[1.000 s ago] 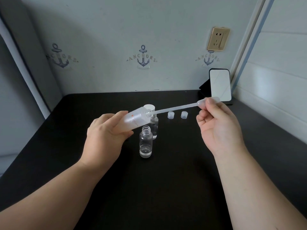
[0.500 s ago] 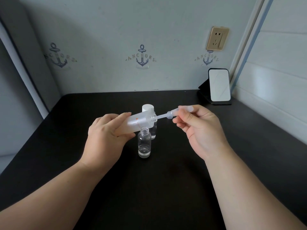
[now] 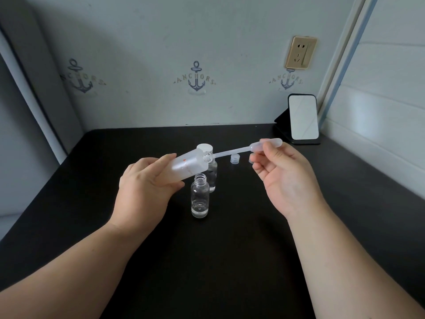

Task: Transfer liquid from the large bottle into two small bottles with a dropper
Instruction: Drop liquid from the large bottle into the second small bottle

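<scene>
I note a change against half a second ago: the right hand [image 3: 287, 178] has drawn back to the right, and most of the dropper [image 3: 232, 153] stem is out of the large bottle [image 3: 190, 168] again, with only its tip at the open neck. A moment earlier the stem was pushed well in. I judge this to be the withdrawal after a draw, so the next step would be carrying the dropper to a small bottle.

The left hand [image 3: 147, 187] grips the frosted large bottle, fingers wrapped round its body, holding it tilted above the worktop [image 3: 230, 261] with the neck pointing right and slightly up. The right hand pinches the dropper bulb between thumb and fingertips. I cannot tell how much liquid is in the stem or bulb.

Containers: the near small bottle [image 3: 200, 196] stands upright and uncapped directly below the large bottle's shoulder, with a shallow layer of clear liquid at the bottom. The far small bottle [image 3: 212, 173] stands just behind it, largely hidden by the large bottle; its fill level is unclear. A white cap [image 3: 204, 147] shows behind the large bottle's neck. One small clear cap [image 3: 234, 158] lies on the worktop beneath the dropper stem; a second is mostly hidden behind the right hand's fingers.

By my judgement, filling is far from complete.
</scene>
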Demonstrator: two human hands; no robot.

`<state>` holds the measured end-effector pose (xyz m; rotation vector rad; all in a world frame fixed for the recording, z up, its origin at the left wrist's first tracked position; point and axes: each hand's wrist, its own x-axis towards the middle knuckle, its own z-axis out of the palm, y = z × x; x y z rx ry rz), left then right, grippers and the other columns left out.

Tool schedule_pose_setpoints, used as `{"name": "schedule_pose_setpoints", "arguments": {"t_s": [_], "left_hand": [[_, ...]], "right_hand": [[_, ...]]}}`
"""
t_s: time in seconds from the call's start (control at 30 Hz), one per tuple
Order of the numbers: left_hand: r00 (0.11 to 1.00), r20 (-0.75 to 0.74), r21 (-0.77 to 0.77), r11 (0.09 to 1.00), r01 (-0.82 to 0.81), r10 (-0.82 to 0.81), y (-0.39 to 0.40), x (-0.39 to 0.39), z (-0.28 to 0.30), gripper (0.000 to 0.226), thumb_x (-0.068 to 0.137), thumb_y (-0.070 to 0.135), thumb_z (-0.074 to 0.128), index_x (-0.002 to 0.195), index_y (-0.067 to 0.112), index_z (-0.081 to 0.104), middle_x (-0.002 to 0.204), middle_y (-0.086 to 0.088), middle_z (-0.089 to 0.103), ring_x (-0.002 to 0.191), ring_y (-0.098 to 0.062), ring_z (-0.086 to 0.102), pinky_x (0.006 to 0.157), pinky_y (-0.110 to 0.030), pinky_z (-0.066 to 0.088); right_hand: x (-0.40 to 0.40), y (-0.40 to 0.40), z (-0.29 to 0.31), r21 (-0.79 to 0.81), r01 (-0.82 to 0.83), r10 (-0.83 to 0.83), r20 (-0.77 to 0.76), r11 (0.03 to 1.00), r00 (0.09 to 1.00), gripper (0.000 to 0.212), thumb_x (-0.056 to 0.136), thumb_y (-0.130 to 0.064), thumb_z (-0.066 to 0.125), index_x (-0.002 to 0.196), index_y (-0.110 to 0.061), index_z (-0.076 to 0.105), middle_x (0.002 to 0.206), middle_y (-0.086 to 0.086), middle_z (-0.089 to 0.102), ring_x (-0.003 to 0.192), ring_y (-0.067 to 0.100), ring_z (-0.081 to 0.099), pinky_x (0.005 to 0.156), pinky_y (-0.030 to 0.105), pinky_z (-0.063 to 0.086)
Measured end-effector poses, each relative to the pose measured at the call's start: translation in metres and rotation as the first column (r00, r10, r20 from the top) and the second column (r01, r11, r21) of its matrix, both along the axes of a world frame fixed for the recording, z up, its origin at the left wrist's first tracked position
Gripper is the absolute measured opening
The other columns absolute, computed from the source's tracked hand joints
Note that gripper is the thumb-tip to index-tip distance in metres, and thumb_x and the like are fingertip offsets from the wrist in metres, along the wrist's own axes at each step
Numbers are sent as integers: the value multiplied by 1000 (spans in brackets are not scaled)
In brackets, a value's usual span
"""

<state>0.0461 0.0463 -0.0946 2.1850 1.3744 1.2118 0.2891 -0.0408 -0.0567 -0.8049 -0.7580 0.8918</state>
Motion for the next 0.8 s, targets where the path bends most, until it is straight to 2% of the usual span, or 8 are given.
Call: {"name": "schedule_pose_setpoints", "arguments": {"t_s": [0.2, 0.3, 0.43, 0.53, 0.6, 0.67, 0.73, 0.8], "left_hand": [[1000, 25, -28, 1000, -4, 5, 0, 0, 2, 58, 82, 32, 81, 135, 42, 59, 114, 20, 55, 118, -13, 47, 105, -37, 40], [999, 46, -38, 999, -7, 8, 1, -1, 2, 58, 82, 33, 80, 135, 41, 59, 113, 19, 56, 115, -13, 49, 102, -36, 42], [996, 90, -46, 999, -6, 10, 1, -1, 2, 58, 83, 33, 79, 136, 42, 57, 106, 24, 54, 108, -7, 50, 92, -24, 38], [993, 120, -40, 999, 2, 3, 0, -1, 3, 50, 84, 36, 76, 130, 46, 58, 99, 24, 57, 97, 5, 52, 76, -13, 36], [992, 124, -60, 998, 19, -11, 0, -1, 5, 43, 86, 40, 73, 125, 46, 58, 96, 20, 60, 94, 5, 55, 71, -15, 39], [990, 140, -99, 994, 45, -31, 0, -2, 6, 33, 87, 43, 72, 116, 46, 59, 94, 17, 64, 88, -5, 62, 71, -26, 49], [984, 177, -127, 990, 61, -38, 0, -2, 6, 26, 87, 44, 72, 106, 49, 56, 94, 17, 65, 85, -8, 65, 72, -33, 54], [981, 194, -130, 990, 56, -30, -1, 0, 6, 33, 86, 46, 73, 111, 53, 53, 97, 21, 64, 87, -2, 64, 70, -24, 52]], "right_hand": [[11, 0, 0, 29, 30, -26, -130, 999, 991, 10, 84, -21, 72, 79, -15, 78, 87, 3, 75, 77, 14, 70, 72, 24, 56], [15, 0, -1, 46, 53, -42, -223, 998, 974, 13, 90, -19, 68, 84, -13, 77, 87, 2, 74, 76, 12, 70, 71, 23, 56], [20, 1, 0, 42, 107, -86, -350, 993, 933, 10, 94, -17, 67, 94, -9, 71, 86, 1, 73, 74, 12, 69, 69, 23, 55], [22, -1, 0, 45, 119, -92, -395, 992, 914, 17, 94, -16, 67, 81, -11, 76, 87, 1, 73, 76, 13, 69, 69, 24, 54], [22, -1, 1, 41, 124, -96, -414, 991, 905, 22, 96, -16, 66, 76, -12, 77, 88, 0, 73, 76, 12, 69, 68, 24, 54], [22, -2, 1, 41, 128, -98, -425, 991, 900, 27, 96, -15, 65, 72, -14, 77, 87, 0, 72, 74, 12, 68, 67, 24, 53], [22, -2, 1, 40, 127, -98, -434, 991, 896, 30, 96, -14, 65, 69, -15, 78, 83, 0, 71, 71, 12, 66, 66, 23, 52], [21, -2, 1, 30, 133, -104, -458, 991, 883, 26, 95, -13, 66, 72, -13, 78, 80, 0, 70, 67, 12, 64, 63, 23, 51]]}}
